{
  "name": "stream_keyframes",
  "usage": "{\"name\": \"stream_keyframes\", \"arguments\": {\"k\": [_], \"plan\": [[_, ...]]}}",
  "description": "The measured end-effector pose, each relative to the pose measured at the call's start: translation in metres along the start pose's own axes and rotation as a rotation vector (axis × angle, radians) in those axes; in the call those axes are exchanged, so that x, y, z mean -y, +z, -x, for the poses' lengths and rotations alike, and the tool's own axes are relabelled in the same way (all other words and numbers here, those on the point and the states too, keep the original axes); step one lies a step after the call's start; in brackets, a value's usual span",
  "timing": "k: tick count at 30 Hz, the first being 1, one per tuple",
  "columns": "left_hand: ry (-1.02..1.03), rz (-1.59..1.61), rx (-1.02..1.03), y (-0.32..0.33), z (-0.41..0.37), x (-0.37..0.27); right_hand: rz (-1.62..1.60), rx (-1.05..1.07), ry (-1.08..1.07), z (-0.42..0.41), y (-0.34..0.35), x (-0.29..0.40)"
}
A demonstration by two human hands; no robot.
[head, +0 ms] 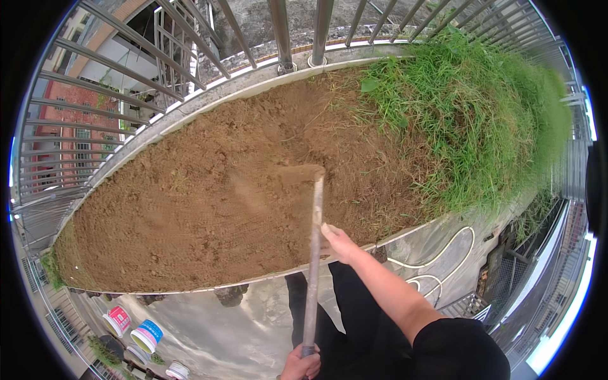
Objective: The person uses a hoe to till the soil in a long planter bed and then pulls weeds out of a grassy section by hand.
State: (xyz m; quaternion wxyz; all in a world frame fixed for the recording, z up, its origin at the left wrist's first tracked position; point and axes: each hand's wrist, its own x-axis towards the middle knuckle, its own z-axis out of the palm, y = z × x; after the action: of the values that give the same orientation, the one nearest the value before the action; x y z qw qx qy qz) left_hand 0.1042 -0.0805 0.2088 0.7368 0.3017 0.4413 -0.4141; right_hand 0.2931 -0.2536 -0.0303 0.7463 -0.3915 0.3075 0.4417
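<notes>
A hoe with a long, worn handle [312,280] reaches from the bottom of the view up over a raised bed of loose brown soil [190,204]. My left hand [301,363] is closed round the lower end of the handle, near the bottom edge. Higher up, my right hand [338,243] lies against the handle with its thumb along it; the fingers are partly hidden behind. The soil-coated hoe blade [300,173] points left at the top of the handle, just over the soil. Tall green grass [465,123] covers the bed's right part.
A metal railing [280,33] runs along the bed's far side. A pale hose [456,237] lies coiled on the concrete floor [251,318] at the right. Several plastic buckets [147,336] stand at the lower left. The bed's low rim [209,289] passes before my legs.
</notes>
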Motion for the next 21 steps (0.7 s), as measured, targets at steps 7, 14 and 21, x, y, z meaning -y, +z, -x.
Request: {"name": "stream_keyframes", "arguments": {"k": [7, 14, 21], "plan": [[0.029, -0.332, 0.016, -0.042, -0.112, 0.003, -0.019, -0.374, -0.249, -0.041, 0.002, 0.036], [0.523, -0.846, -0.104, -0.005, -0.282, -0.105, 0.239, -0.645, -0.736, -0.085, -0.026, 0.187], [0.435, -0.611, -0.03, 0.025, -0.4, -0.193, 0.799, -1.129, -0.55, -0.204, -0.036, 0.209]]}}
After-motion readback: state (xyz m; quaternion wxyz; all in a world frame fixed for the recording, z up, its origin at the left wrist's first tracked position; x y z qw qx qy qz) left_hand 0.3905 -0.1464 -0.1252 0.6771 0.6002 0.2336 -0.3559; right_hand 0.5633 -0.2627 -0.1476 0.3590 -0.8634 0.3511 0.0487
